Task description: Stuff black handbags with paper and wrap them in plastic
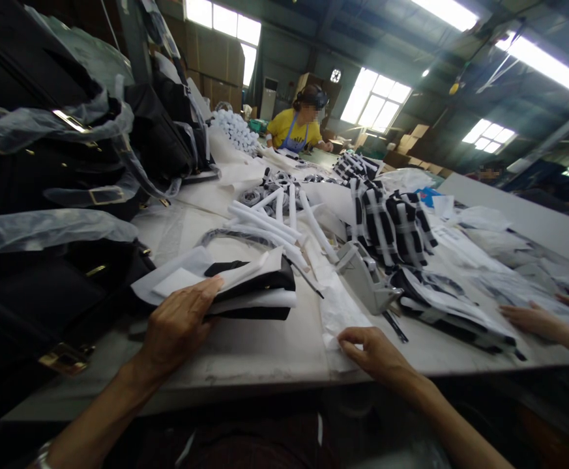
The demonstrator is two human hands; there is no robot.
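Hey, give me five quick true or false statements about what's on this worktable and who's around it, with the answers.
1. The left hand holds a black piece with white paper. True.
2. Gold-coloured buckles show on the dark bags at the left. True.
3. The right hand rests on the dark bags. False: that hand is at a white sheet.
4. Someone opposite wears red. False: the person across the table wears a yellow shirt.
5. Another person's hand shows at the right. True.
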